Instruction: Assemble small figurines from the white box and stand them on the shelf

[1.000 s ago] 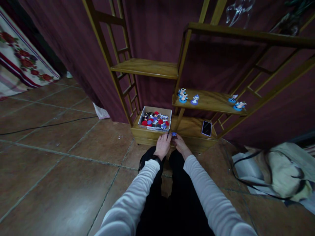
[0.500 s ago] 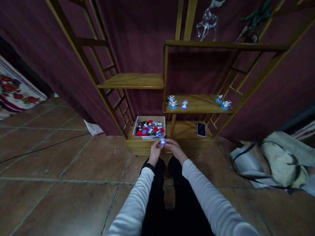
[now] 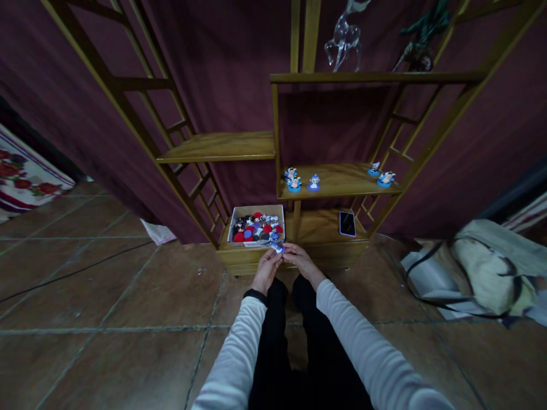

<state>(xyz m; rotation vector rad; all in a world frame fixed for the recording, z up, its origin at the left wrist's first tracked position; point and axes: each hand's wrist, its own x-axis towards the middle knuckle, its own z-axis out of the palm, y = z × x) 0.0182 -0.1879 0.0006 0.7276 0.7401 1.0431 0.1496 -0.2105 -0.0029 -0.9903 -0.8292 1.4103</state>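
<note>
Between my two hands is a small white-and-purple figurine [image 3: 277, 248] on a round purple base, tilted to one side. My left hand [image 3: 267, 267] grips it from the left, fingers closed. From the right, my right hand [image 3: 300, 258] pinches its base. Just beyond my hands, a shallow white box [image 3: 235, 219] holds many small figurines and red, purple and dark round bases. A similar purple-based figurine [image 3: 313, 183] stands upright on the middle shelf [image 3: 342, 177], beside a pair of blue-based figurines [image 3: 294, 183]. Another pair of blue-based figurines [image 3: 385, 179] stands at that shelf's right end.
A phone [image 3: 347, 224] lies on the lowest shelf right of the box. A clear deer ornament [image 3: 344, 40] and a dark green ornament [image 3: 425, 40] stand on the upper shelf [image 3: 376, 78]. Bags [image 3: 482, 273] lie on the tiled floor at right; a cable [image 3: 81, 271] runs at left.
The figurine in my hands has gone from upright to tilted, its head now toward the left. The view has shifted slightly, so the shelf sits further left.
</note>
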